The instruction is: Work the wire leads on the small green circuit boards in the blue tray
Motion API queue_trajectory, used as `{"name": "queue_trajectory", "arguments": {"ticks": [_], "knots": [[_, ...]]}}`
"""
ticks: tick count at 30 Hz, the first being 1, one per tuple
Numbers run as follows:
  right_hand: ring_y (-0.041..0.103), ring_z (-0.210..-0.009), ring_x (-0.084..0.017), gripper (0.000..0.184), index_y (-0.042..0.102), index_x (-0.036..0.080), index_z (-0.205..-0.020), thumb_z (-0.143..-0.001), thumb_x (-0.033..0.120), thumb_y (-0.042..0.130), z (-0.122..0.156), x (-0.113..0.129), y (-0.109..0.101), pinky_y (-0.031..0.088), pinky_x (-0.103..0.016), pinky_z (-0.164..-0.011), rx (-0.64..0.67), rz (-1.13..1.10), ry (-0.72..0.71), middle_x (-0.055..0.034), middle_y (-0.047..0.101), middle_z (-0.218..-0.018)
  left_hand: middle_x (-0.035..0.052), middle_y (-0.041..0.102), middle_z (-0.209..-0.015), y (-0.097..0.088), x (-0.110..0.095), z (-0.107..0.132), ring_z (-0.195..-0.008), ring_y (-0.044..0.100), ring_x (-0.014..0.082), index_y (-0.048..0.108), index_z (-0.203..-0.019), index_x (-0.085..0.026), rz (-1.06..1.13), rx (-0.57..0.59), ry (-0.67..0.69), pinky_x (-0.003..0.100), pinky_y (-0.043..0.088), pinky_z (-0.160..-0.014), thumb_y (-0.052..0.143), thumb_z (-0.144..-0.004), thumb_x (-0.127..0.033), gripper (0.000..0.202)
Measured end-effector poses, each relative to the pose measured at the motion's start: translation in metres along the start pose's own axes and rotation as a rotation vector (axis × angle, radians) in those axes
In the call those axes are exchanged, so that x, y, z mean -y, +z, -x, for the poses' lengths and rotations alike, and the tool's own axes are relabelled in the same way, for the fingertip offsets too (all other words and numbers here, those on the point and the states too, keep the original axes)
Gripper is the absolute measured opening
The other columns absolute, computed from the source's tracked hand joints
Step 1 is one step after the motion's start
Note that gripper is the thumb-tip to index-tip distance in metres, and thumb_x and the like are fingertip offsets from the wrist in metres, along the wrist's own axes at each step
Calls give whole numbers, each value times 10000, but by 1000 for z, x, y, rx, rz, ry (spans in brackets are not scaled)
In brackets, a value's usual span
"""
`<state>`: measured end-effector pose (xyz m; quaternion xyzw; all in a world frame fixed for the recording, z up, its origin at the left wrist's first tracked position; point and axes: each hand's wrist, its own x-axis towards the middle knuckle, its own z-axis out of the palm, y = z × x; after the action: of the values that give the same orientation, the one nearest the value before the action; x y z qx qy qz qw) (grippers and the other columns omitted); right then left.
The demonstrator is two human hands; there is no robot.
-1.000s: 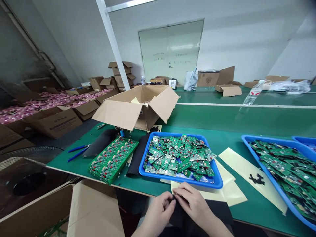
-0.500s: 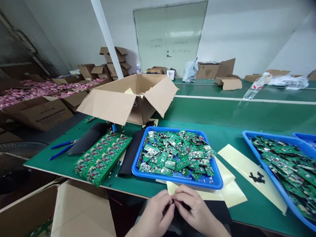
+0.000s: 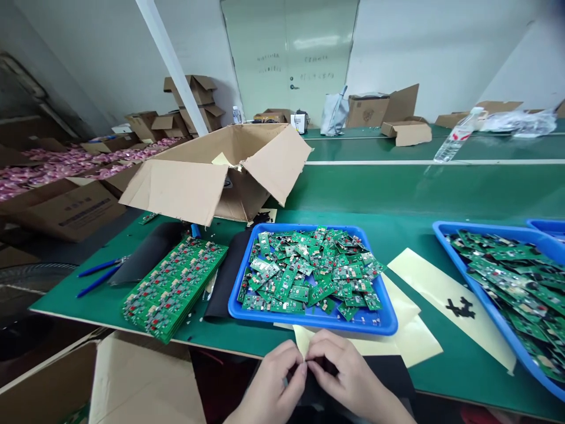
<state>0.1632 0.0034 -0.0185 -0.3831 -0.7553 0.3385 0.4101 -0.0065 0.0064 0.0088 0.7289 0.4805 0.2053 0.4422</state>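
My left hand (image 3: 277, 381) and my right hand (image 3: 342, 372) meet at the table's front edge, thumbs and index fingers pinched together tip to tip. Whatever lies between the fingertips is too small or hidden to name. Just behind them is the corner of a pale yellow sheet (image 3: 302, 337), partly under a blue tray (image 3: 313, 325). Small green circuit boards (image 3: 289, 282) fill that tray in a loose heap. A black sheet (image 3: 391, 372) lies by my right wrist.
To the left are a stack of circuit board panels (image 3: 176, 282) and blue-handled pliers (image 3: 97, 281). An open carton (image 3: 176, 185) stands behind. Small black pieces (image 3: 460, 307) lie on another yellow sheet (image 3: 424, 280), beside a second blue tray (image 3: 459, 268) of boards at right.
The view has shifted slightly, so the table and boxes sit a little further left and higher. My hands stay pinched together, fingertips now closer, with the dark gap between them smaller.
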Motion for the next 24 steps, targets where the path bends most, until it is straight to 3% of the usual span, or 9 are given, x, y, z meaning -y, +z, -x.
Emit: {"name": "queue_trajectory", "arguments": {"ticks": [5,8,11,13,16,18,21,24], "knots": [[558,-645,-147,135,539,196,-806,-890,200,433,5,-1,-8,467,-235,-560,-72,-15,59,-49,596,-757,-23,389,-545,3,5,1,-548,393,126,376,-539,-195,108,-52,-192,227,307,-531,425,-828,-416,367],[592,-677,-160,167,546,201,-825,-916,271,425,20,-4,-16,504,-241,-599,-194,-53,206,-55,607,-775,-44,323,-495,3,7,2,-503,337,114,334,-518,-206,189,-113,-350,221,260,-491,469,-775,-531,435],[608,-637,-158,205,568,210,-847,-921,350,438,37,-10,-21,525,-227,-599,-340,-49,359,-33,607,-719,-46,305,-492,-6,5,4,-497,316,109,309,-514,-204,121,-136,-383,226,228,-483,482,-773,-489,422],[614,-625,-161,213,574,215,-848,-919,366,442,43,-14,-21,530,-226,-600,-389,-5,369,-27,608,-697,-41,344,-481,-13,4,8,-481,331,109,341,-513,-199,-14,-113,-340,232,224,-475,475,-793,-393,367],[636,-635,-166,194,581,220,-846,-918,336,443,46,-21,-19,535,-221,-598,-358,74,295,-32,629,-712,-17,471,-539,-13,9,12,-501,428,127,464,-586,-200,-268,-257,-133,232,298,-491,473,-821,-303,256],[644,-621,-162,177,584,221,-860,-920,311,443,44,-24,-18,540,-212,-588,-326,101,262,-27,638,-711,21,556,-671,-3,18,12,-628,528,158,535,-712,-204,-401,-400,139,241,394,-586,461,-847,-289,176],[651,-618,-158,178,581,219,-862,-923,305,438,41,-24,-19,547,-205,-592,-328,87,245,-23,643,-709,65,616,-850,18,32,5,-796,587,197,553,-799,-206,-503,-352,605,292,466,-723,469,-865,-390,213],[653,-610,-155,199,583,217,-850,-923,334,440,40,-19,-21,546,-197,-584,-366,62,257,-20,643,-694,78,644,-935,28,38,-2,-884,606,216,556,-813,-197,-619,-280,728,345,479,-831,533,-850,-370,178]]}}
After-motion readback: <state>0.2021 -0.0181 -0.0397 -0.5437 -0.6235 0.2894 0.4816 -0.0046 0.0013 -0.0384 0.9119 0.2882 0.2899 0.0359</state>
